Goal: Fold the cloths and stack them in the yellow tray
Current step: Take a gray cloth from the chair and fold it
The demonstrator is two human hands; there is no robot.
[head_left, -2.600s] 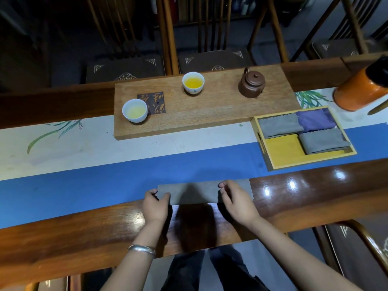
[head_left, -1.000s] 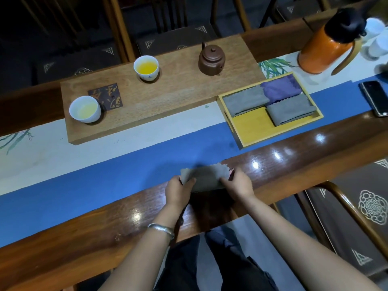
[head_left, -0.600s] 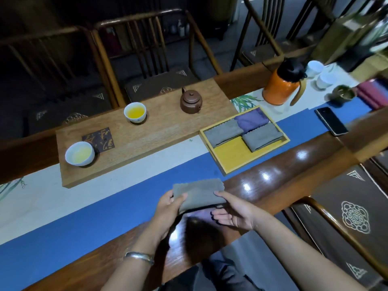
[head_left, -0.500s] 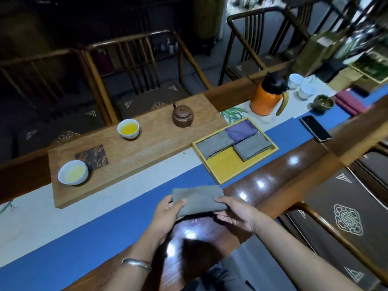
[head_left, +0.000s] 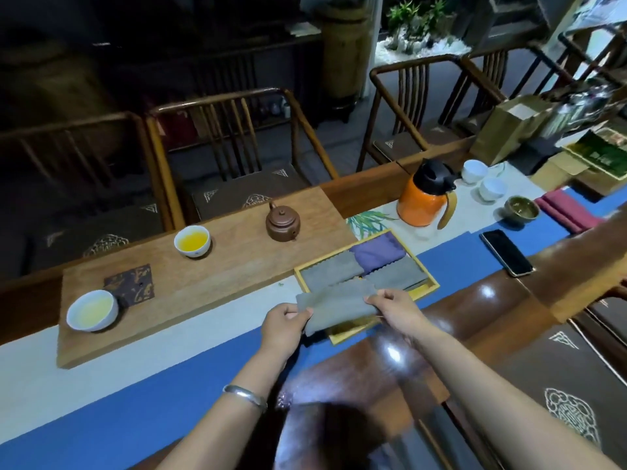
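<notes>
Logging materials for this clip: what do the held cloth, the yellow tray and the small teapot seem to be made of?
Held cloth: soft grey fabric, matte, sagging between the left hand and right hand; possibly microfibre.
Yellow tray: rigid with raised rims, painted yellow, pale edges; probably wood.
Teapot: brown, dull sheen, unglazed look; likely clay.

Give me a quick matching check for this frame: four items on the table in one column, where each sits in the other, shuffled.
Items:
1. folded grey cloth
2. purple cloth
3. brown teapot
4. black phone

Places:
A. on the wooden board
B. on the blue runner
C. held by the left hand and right hand
D. in the yellow tray

Pairs: 1-C, 2-D, 3-A, 4-B
</notes>
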